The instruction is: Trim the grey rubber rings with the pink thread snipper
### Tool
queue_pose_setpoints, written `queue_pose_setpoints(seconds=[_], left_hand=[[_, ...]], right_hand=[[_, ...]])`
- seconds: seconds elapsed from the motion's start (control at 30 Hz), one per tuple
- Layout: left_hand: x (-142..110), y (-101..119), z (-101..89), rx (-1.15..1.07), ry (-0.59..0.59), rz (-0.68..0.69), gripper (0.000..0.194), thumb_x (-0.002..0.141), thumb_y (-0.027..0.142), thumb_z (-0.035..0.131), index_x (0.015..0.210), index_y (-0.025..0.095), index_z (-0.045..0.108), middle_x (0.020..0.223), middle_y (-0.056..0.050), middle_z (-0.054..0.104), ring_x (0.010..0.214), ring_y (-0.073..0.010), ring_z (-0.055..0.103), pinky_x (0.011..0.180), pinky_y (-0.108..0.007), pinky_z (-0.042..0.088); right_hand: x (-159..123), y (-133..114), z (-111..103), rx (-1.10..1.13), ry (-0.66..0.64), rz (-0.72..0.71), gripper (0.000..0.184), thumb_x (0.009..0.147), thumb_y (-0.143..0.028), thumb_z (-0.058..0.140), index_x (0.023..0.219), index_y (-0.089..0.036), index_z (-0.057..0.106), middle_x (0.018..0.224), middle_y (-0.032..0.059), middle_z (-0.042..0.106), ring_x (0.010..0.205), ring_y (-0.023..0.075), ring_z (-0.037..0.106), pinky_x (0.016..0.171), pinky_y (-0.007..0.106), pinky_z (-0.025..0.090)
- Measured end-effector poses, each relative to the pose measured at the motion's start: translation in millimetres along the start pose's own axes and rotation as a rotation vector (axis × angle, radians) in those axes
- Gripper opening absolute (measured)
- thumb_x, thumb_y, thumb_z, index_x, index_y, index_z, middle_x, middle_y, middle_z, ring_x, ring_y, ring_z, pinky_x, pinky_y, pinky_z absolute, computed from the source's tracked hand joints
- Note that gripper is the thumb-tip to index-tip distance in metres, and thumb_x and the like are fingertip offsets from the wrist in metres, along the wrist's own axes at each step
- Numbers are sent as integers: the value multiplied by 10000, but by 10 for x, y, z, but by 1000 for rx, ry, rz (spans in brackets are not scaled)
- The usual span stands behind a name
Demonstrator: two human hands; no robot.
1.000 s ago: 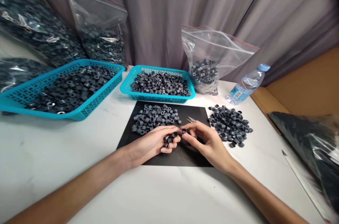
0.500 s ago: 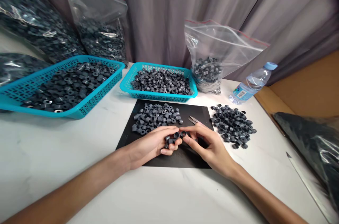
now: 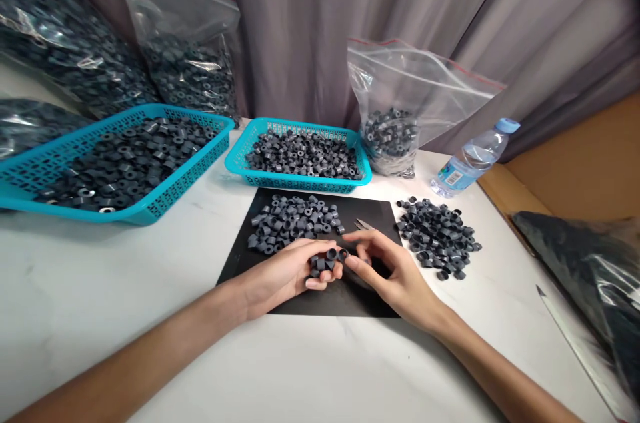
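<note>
My left hand rests on a black mat, its fingers curled round several small dark grey rings. My right hand sits just to the right, thumb and fingers pinched near one grey ring at the left fingertips. A heap of the same rings lies on the mat behind both hands. Small metal snips lie on the mat behind my right fingers. Another pile of rings sits on the white table to the right.
Two turquoise baskets full of rings stand at the back. Clear zip bags of rings lean on the curtain. A water bottle lies at right, beside a cardboard box and a dark bag.
The hands have hardly moved. The right fingers shifted slightly at the ring by the left fingertips, and the view tilted a little.
</note>
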State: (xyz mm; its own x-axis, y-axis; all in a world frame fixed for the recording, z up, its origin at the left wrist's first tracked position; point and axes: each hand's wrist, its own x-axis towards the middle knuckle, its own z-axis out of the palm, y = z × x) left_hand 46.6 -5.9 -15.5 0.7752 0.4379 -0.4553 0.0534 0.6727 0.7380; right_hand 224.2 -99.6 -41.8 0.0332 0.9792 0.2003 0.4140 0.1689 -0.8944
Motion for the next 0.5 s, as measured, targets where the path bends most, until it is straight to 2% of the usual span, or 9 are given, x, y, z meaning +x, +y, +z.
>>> queue_pose_setpoints(seconds=[0.2, 0.37, 0.5], left_hand=[[-6, -29, -12, 4, -10, 9, 191, 926, 245, 589, 851, 89, 669, 714, -82, 658, 585, -83, 447, 495, -192, 285], [3, -33, -22, 7, -16, 17, 184, 933, 245, 577, 881, 87, 656, 727, -80, 653, 584, -79, 446, 494, -190, 273], [-3, -19, 1, 33, 0, 27, 172, 939, 240, 555, 894, 98, 640, 726, -78, 654, 585, -86, 456, 502, -199, 274]], right_hand=[[-10, 6, -4, 3, -34, 0, 220, 991, -373, 537, 1106, -217, 640, 895, 34, 617, 772, 161, 570, 722, 289, 474], [-5, 12, 6, 16, -17, -9, 207, 979, -357, 568, 1113, -215, 637, 827, 13, 585, 744, 155, 549, 701, 283, 459], [-4, 28, 2, -51, 52, -28, 200, 972, -347, 579, 1118, -224, 640, 861, 19, 563, 809, 174, 550, 769, 309, 455]])
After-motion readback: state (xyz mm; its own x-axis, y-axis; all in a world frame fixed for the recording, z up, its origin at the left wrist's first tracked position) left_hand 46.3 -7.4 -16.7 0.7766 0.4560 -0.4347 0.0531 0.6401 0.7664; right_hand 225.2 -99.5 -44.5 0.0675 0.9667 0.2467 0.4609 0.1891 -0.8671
